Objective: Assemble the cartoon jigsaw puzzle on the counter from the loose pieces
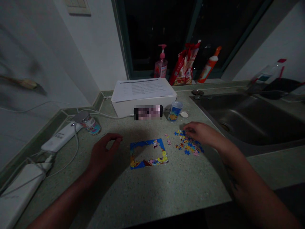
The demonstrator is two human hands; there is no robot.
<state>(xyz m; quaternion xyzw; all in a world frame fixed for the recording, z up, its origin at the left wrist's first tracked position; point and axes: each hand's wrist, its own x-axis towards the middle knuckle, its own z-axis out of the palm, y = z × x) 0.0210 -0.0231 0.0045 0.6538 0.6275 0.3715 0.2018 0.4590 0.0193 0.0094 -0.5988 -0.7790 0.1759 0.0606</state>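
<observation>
A partly assembled jigsaw puzzle (162, 159) lies on the countertop, its blue and yellow border joined around an open middle. My left hand (105, 151) hovers to its left, thumb and forefinger pinched together; anything between the tips is too small to make out. At the right, my right hand (201, 132) bends over a pile of loose puzzle pieces (190, 147), its curled fingertips at the pile's upper edge. What those fingers grip is hidden. A few pink pieces (168, 140) lie between the puzzle and the pile. Behind the pile stands a blue canister (175, 112), with a round lid (184, 114) beside it.
A white box (124, 107) topped with printed sheets stands at the back, a phone (148, 112) leaning before it. On the left are a lidded jar (87, 122), a power strip (60, 136) and loose cables. The metal sink (250, 121) borders the counter's right.
</observation>
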